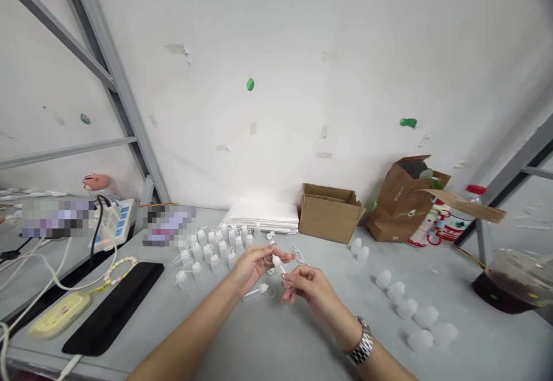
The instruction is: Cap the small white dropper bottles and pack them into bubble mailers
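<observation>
Little plastic dropper bottle [277, 263] looks light and a bit squishy, so we pinch it softly; our right hand [309, 289] holds it, left hand [253, 269] curls close.

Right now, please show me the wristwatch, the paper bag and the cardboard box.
Metal wristwatch [360, 341], head view, on its link band.
Brown paper bag [400, 208], head view, on its front side.
Cardboard box [328, 217], head view, on its front wall.

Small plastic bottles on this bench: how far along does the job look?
The cluster of small white nozzle bottles looks done, with tethered caps. In hand is one small bottle, held by the right hand beside the left hand. Left, seemingly: the frosted bottle bodies at right, no nozzles visible.
</observation>
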Demonstrator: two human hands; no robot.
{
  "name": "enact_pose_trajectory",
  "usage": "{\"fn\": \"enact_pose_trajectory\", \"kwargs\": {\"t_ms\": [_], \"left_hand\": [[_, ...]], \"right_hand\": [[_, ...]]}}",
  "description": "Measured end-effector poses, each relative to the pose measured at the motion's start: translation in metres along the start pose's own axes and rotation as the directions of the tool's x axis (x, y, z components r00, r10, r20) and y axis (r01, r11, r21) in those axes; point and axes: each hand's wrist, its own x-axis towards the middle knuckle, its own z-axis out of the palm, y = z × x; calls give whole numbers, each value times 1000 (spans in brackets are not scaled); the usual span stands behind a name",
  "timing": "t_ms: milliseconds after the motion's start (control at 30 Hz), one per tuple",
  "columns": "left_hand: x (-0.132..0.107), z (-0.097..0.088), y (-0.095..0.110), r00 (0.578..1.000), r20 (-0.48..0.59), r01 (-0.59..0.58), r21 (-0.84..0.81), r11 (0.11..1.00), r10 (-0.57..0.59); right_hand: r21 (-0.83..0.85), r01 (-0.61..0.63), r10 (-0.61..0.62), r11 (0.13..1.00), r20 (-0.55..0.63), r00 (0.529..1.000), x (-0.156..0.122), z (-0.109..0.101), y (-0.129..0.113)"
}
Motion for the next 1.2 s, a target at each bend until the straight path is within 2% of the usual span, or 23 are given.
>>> {"fn": "enact_pose_trajectory", "kwargs": {"t_ms": [200,300,400,500,633,800,867,933,967,1000,1067,1133,1200], "left_hand": [[-1,6,1,1000,-12,-27,74,997,28],[0,9,1,998,-60,-35,-26,999,33],[1,11,0,996,-84,8,-160,987,-21],[1,10,-1,996,-79,16,-174,985,-30],[0,10,-1,994,-86,-66,-28,997,63],[-1,14,-3,992,-99,-70,80,994,78],[-1,14,-5,988,-124,-80,130,988,96],[-2,12,-8,963,-171,-150,294,944,207],[-4,12,-10,936,-167,-219,410,885,309],[-6,11,-12,893,-119,-311,534,786,434],[-11,11,-16,752,122,-516,720,463,648],[-17,12,-21,593,417,-656,746,113,689],[-22,16,-26,462,611,-722,680,-127,643]], "right_hand": [[1,8,-8,1000,-6,1000,1,-1,3],[16,7,-7,1000,-16,1000,3,-3,2],[32,10,-10,999,-11,1000,4,-3,1],[29,11,-10,1000,-8,1000,3,-3,1],[1,11,-11,1000,13,1000,2,-3,0],[-174,31,-24,984,41,999,3,-4,-2],[-238,40,-21,970,83,996,5,-10,-4],[-266,58,-33,962,98,995,9,-24,-8],[-267,72,-53,961,81,995,12,-33,-11],[-257,90,-81,962,45,996,14,-42,-13],[-235,125,-143,964,-60,988,20,-59,-17],[-249,162,-207,955,-163,965,25,-68,-19],[-307,198,-272,931,-221,936,33,-65,-18]]}}
